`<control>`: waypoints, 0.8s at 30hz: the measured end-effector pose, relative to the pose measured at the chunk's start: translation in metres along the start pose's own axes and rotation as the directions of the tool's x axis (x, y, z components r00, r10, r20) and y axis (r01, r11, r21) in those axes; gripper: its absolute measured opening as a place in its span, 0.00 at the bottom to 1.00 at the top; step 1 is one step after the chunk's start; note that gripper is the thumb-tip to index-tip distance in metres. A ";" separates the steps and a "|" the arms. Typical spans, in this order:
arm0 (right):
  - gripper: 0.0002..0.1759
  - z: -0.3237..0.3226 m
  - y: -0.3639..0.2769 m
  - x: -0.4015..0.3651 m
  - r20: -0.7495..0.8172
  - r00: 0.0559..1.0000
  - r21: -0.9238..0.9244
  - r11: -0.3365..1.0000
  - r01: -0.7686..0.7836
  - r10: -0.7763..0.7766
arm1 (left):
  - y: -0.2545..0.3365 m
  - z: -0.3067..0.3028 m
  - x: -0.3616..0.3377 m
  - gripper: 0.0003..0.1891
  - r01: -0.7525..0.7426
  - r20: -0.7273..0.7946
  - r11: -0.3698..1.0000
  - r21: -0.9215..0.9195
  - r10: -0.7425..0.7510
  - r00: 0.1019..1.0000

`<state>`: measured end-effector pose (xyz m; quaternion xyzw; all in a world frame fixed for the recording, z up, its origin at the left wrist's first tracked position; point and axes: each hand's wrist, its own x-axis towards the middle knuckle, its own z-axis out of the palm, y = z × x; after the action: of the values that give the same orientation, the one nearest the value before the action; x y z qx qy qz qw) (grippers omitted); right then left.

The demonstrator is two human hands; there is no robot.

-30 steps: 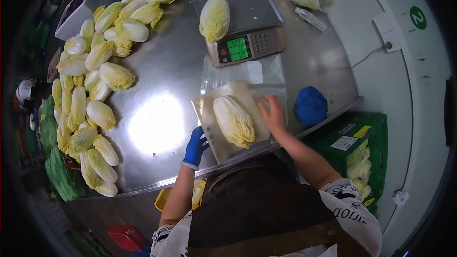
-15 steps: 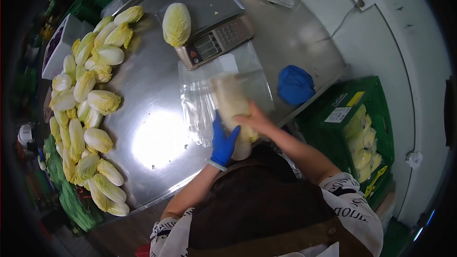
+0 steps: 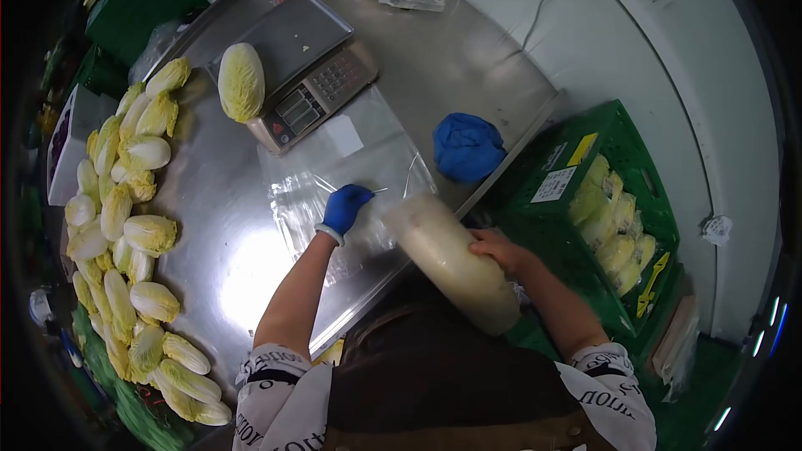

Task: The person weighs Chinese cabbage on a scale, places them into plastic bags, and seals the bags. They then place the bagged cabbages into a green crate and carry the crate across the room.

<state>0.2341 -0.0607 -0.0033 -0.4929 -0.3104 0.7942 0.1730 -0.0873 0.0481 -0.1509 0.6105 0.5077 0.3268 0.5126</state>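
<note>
My left hand point(image 3: 345, 207), in a blue glove with a pale band at the wrist, is closed over the flat clear plastic bags point(image 3: 313, 225). Its fingertips pinch the top bag, where thin white lines show by the fingers. With my bare right hand point(image 3: 494, 249) I grip a long pale Chinese cabbage in a plastic wrapping point(image 3: 447, 259), held slanted in front of the brown apron, over the table edge. Above the bags stands a scale point(image 3: 322, 88). One unwrapped Chinese cabbage point(image 3: 241, 83) rests at its left side.
Many loose Chinese cabbages point(image 3: 150, 234) are heaped along the table's left side. A crumpled blue bundle point(image 3: 468, 147) lies near the right edge. Beyond that edge, a green crate point(image 3: 543, 154) contains wrapped cabbages point(image 3: 614, 225). A clear bottle point(image 3: 411, 2) lies at the back, near the wall.
The left hand has let go of the wrapped cabbage and moved left and up onto the bags. My right hand has carried the cabbage toward the right and down. The camera view has shifted.
</note>
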 end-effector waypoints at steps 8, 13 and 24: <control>0.29 0.006 -0.008 0.022 0.016 0.989 0.166 0.975 -0.147 0.146 | 0.128 0.015 -0.030 0.05 -0.386 0.057 0.865 0.320 0.390 0.919; 0.26 0.034 0.002 0.067 -0.229 0.954 0.276 0.927 0.256 -0.195 | 0.194 0.051 -0.060 0.04 -0.469 0.067 0.853 0.229 0.467 0.882; 0.37 0.109 -0.050 0.058 -0.180 0.954 0.030 0.968 0.248 -0.239 | 0.191 0.004 -0.148 0.28 0.612 0.486 0.134 -0.779 -0.488 0.726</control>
<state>0.1087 -0.0249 0.0252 -0.5141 -0.3316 0.7282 0.3091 -0.0691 -0.0870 0.0490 0.0110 0.3970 0.3006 0.8671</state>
